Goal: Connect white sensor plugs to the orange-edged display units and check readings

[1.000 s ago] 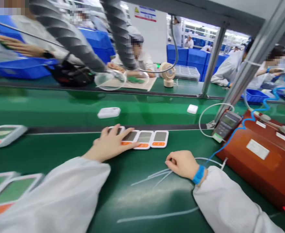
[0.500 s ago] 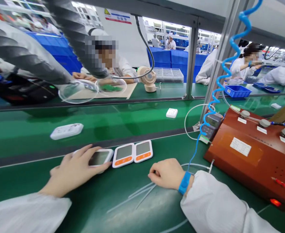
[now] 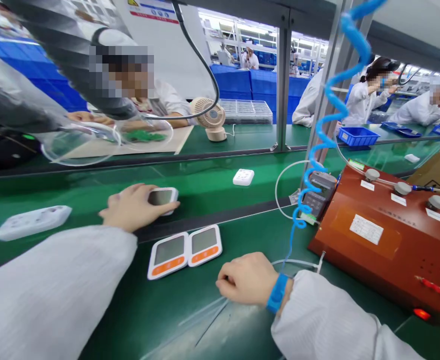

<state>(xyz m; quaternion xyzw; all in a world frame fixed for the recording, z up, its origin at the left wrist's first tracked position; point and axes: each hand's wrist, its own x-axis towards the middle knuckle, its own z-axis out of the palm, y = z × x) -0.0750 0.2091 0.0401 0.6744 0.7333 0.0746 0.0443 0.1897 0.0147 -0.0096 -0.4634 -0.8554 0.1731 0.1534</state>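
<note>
My left hand (image 3: 133, 206) is closed round a small white device with a grey screen (image 3: 162, 197) and holds it over the far green conveyor belt (image 3: 212, 182). Two more white devices with orange bands (image 3: 184, 248) lie side by side on the near green mat (image 3: 242, 235). My right hand (image 3: 247, 278) rests on that mat as a loose fist, a blue wrist strap on its wrist; what its fingers hold, if anything, is hidden. Thin white tubes lie just in front of it.
An orange-brown test box (image 3: 385, 240) fills the right side, with a small meter (image 3: 317, 195) and a coiled blue cord (image 3: 328, 115). On the belt lie a white power strip (image 3: 32, 221) and a white square part (image 3: 243, 176). A co-worker sits opposite behind a small fan (image 3: 208, 117).
My left hand has lifted one device away from the row and carried it forward onto the far belt. Two devices stay on the mat. The right hand has kept still.
</note>
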